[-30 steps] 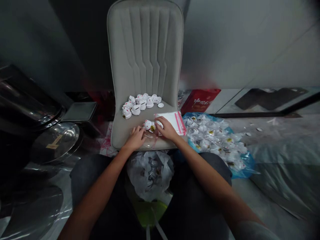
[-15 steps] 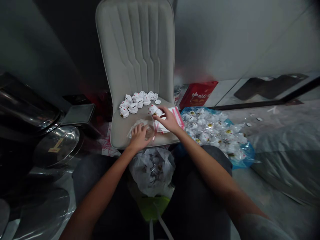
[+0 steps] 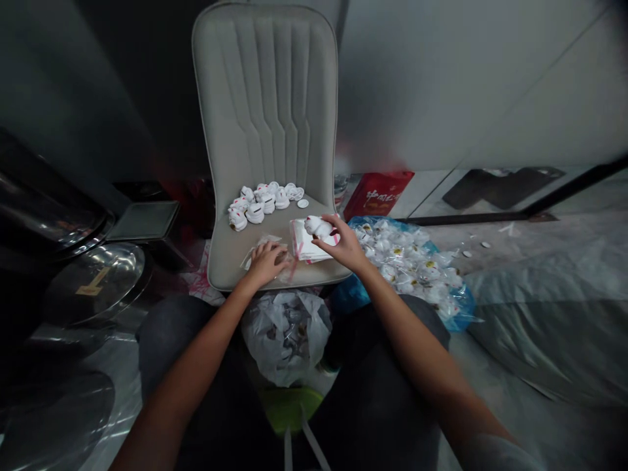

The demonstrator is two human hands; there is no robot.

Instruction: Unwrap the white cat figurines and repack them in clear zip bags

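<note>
Between the thumb and fingers of my right hand [image 3: 345,246] is a white figurine [image 3: 318,227], held above a stack of white sheets with pink edges [image 3: 305,245]. My left hand [image 3: 265,263] rests at the front of the grey chair seat [image 3: 223,261], on clear plastic [image 3: 284,270], fingers slightly bent; whether it grips the plastic is unclear. Behind my hands, several white figurines [image 3: 255,212] sit grouped on the seat, with a round white disc [image 3: 303,203] at their right.
Between my knees is a bag-lined green bin [image 3: 287,340]. Right of the chair lies a blue bag of wrapped figurines [image 3: 407,261], with a red bag [image 3: 377,194] behind. Metal pots [image 3: 105,281] stand at the left, and a dark covered bundle [image 3: 549,314] at the right.
The view has shifted slightly. My right hand has moved a little right with the figurine, now clear of the plastic and over the sheets. My left hand remains on the plastic.
</note>
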